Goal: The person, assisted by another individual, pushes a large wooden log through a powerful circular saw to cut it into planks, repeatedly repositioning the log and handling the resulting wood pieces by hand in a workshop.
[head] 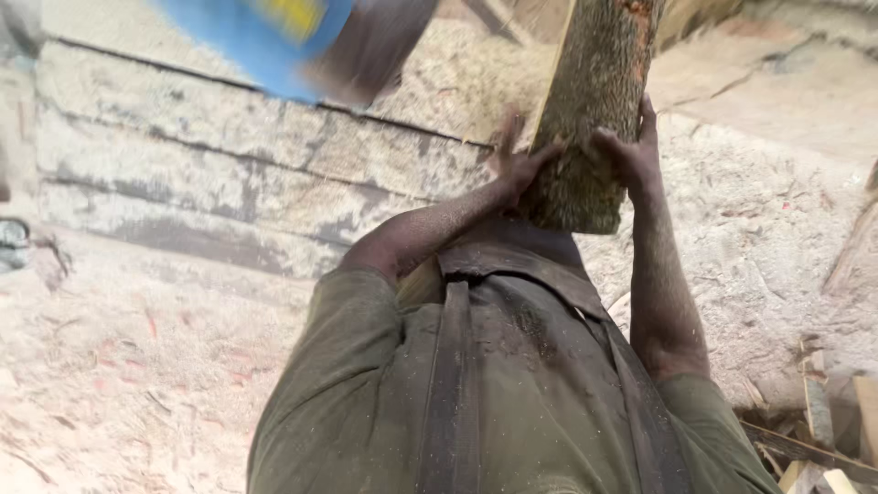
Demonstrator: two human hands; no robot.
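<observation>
- Sawdust [137, 366] covers the floor throughout, pale and thick, with reddish chips and splinters scattered in it at lower left.
- Wall [210, 174] of rough, weathered planks runs across the upper left; dark gaps separate the boards, and dust clings to their faces.
- Blue object [265, 37] with a yellow patch sits at the top edge, blurred; its kind cannot be told.
- Log [594, 110], bark-covered and brown-grey, stands steeply tilted at upper centre, its lower end pressed against the person's chest, its upper part running out of view. A pale cut face shows along its left edge.
- Left hand [517, 165] lies against the log's left side, fingers spread and curled onto the bark, grasping it; forearm coated in fine dust.
- Right hand [631, 151] clasps the log's right side, fingers wrapped over the bark, thumb pointing up; grip firm on the log.
- Shirt [512, 402], olive green and flecked with dust, fills the lower centre, with dark straps [453, 393] running down over it.
- Scrap wood [823, 439], short offcuts and slats, lies piled at the lower right corner, half sunk in dust.
- Ground [777, 229] at right rises as a heaped, dust-caked bank, cracked near the top edge.
</observation>
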